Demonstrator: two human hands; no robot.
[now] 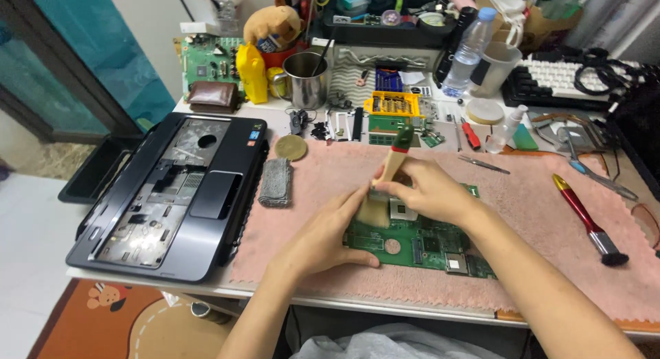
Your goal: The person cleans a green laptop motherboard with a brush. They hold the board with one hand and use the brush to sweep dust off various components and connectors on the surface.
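Right hand (430, 194) grips wooden-handled bristle brush (386, 184), tilted over green circuit board (419, 243); left hand (330, 235) flat, steadying board's near-left edge.

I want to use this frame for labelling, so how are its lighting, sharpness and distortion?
Head view: soft, even light with faint shadows under the hands on the pink cloth; mild glare on the laptop base; the right hand, brush and green circuit board are fairly sharp, the left hand too; wide-angle bending shows at the table edges; far clutter is soft.
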